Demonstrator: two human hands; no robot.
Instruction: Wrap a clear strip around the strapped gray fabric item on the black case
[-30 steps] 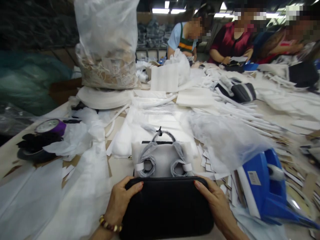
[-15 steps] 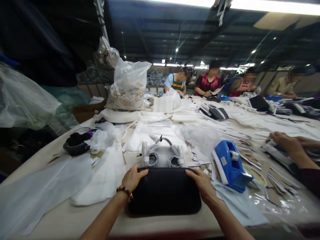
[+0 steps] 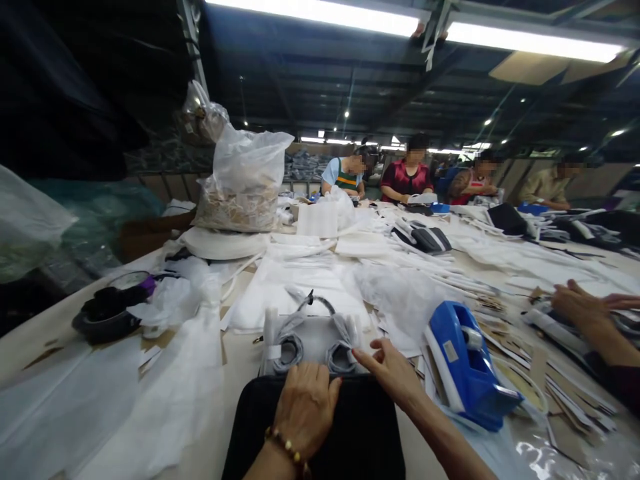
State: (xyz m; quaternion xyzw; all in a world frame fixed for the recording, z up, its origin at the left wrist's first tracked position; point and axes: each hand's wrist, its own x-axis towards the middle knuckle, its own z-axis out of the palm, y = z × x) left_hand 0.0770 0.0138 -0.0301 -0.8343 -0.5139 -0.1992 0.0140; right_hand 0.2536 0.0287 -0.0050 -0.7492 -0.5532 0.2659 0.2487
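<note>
A black bag (image 3: 367, 427) lies in front of me at the table's near edge. At its far side, handles (image 3: 287, 350) wrapped in pale material rest on a white sheet. My left hand (image 3: 307, 403), with a beaded bracelet (image 3: 286, 445), is closed over the middle of the bag's top edge; its fingertips bend out of sight beyond the edge and the thumb lies on the near side. My right hand (image 3: 393, 373) is open at the bag's right corner, fingers apart, index finger close to the right handle wrapping (image 3: 341, 353).
A blue tape dispenser (image 3: 465, 363) stands to my right, beside cardboard strips (image 3: 540, 383). A black bowl (image 3: 107, 320) and white sheets (image 3: 170, 393) are on the left. A co-worker's hands (image 3: 585, 310) work at the right edge. Several people sit across the table.
My left hand has moved from the bag's left corner to the middle of its top edge. The right hand has let go of the edge. The bag sits nearer and lower in view.
</note>
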